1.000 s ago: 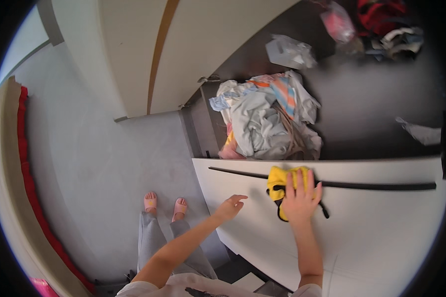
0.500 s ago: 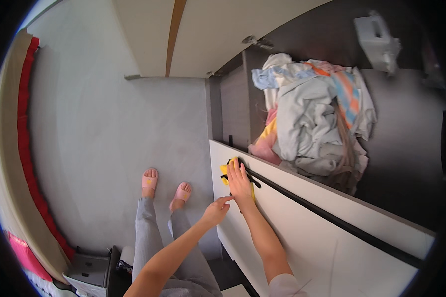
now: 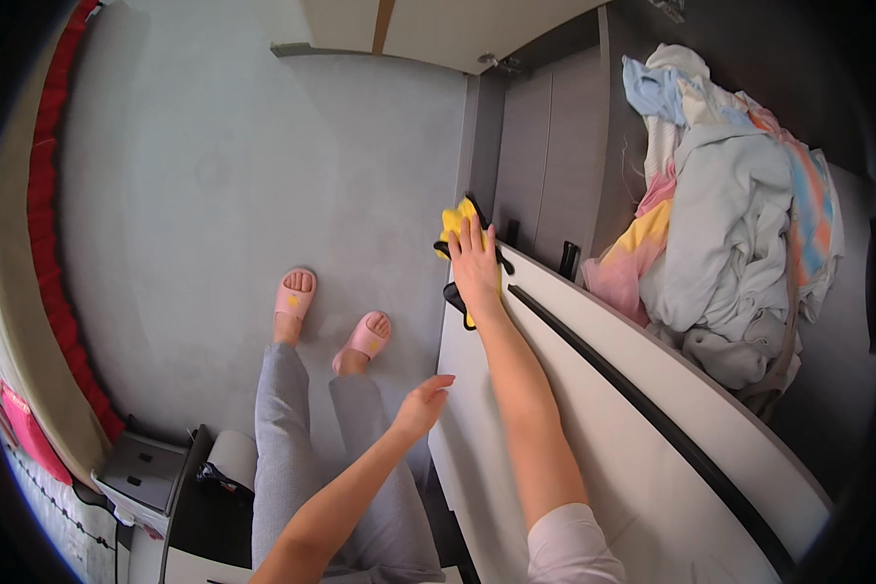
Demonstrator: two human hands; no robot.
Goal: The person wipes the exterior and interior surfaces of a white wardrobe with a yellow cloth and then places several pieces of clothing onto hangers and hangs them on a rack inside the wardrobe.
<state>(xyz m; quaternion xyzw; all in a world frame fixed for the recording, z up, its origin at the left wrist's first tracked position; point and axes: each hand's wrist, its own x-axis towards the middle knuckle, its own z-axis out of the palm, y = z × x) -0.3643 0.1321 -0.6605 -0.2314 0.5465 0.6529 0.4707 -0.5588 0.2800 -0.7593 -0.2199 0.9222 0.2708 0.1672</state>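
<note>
Two hands: both bare, both in view, right one farther up.
Right hand [image 3: 474, 268]: laid over the cloth, back of hand up, fingers stretched out and slightly spread, not clenched; can't tell if the fingertips pinch a fold.
Cloth [image 3: 455, 224]: yellow and black, bunched under the right hand at the upper left corner of the white panel; yellow part shows past the fingers, black bits poke out on both sides.
Left hand [image 3: 421, 404]: just beside the panel's left edge, below the cloth and apart from it; fingers loosely bent, released, nothing seen in them; palm hidden.
White panel [image 3: 633, 487]: slants from upper left to lower right; black strip [image 3: 654, 422] runs along its upper edge.
Cabinet [image 3: 555, 146]: dark inside, behind the panel's upper edge; small black piece [image 3: 568, 258] just beside that edge, near the left corner.
Clothes heap [image 3: 725, 204]: in the cabinet, beyond the panel's upper edge; mostly grey, some pink, yellow, blue and orange; crumpled.
Slippers [image 3: 292, 292]: pink pair, worn, on the grey floor [image 3: 214, 195], left of the panel's left edge.
Box [image 3: 146, 472]: grey top, lower left, near the red trim [image 3: 44, 214].
</note>
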